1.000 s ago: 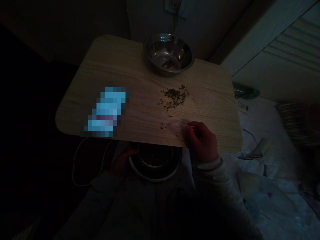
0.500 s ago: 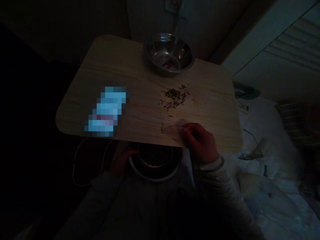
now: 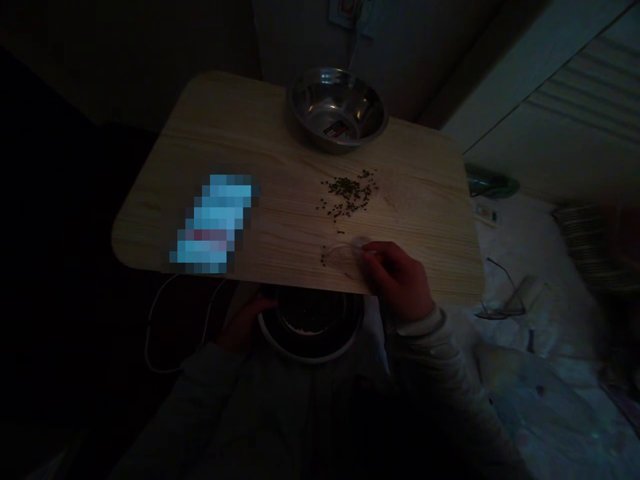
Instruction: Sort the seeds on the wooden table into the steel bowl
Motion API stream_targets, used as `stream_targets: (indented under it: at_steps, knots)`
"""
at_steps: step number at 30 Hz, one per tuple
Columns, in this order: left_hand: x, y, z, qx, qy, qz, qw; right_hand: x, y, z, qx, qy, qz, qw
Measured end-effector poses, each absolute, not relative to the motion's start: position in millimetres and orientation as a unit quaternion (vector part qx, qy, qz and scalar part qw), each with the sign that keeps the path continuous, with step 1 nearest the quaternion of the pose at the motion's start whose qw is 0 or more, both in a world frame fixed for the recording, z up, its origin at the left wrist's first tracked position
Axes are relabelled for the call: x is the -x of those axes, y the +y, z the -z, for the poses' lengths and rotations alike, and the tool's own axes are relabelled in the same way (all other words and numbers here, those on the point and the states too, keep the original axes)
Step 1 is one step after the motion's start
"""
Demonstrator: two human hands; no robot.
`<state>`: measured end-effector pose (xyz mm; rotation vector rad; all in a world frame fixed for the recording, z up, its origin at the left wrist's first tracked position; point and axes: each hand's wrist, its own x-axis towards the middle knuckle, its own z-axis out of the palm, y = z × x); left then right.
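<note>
Near the table's front edge, my right hand (image 3: 397, 277) pinches a clear, thin, rounded piece of plastic (image 3: 345, 257); its exact kind is hard to make out in the dark. A few small dark beans (image 3: 323, 255) lie at the left end of that piece. Farther back is a scattered pile of small dark green beans (image 3: 349, 192), with one short dark fragment in front of it. Below the table edge, my left hand (image 3: 250, 320) holds the left side of a dark bowl with a pale rim (image 3: 310, 360). Its contents are mostly lost in shadow.
A shiny metal basin (image 3: 367, 110) stands at the back of the wooden table (image 3: 210, 127). On the left lies a lit, blurred-out screen (image 3: 215, 223). To the right, glasses (image 3: 505, 310) rest on white bedding (image 3: 530, 247). A white cable hangs below the table's left front.
My right hand has shifted slightly up and left with the clear plastic piece. The left hand and the bowl have stayed in place.
</note>
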<state>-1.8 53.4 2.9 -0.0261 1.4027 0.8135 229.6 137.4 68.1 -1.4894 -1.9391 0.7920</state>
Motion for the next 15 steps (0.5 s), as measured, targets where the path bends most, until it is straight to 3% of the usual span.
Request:
stream_targets:
  at_steps: [15]
  knots:
    - [1.1,53.8,1.1,-0.011,0.616,-0.401,0.678,-227.7,135.1,-67.8,0.532,-0.735,-0.317,0.275]
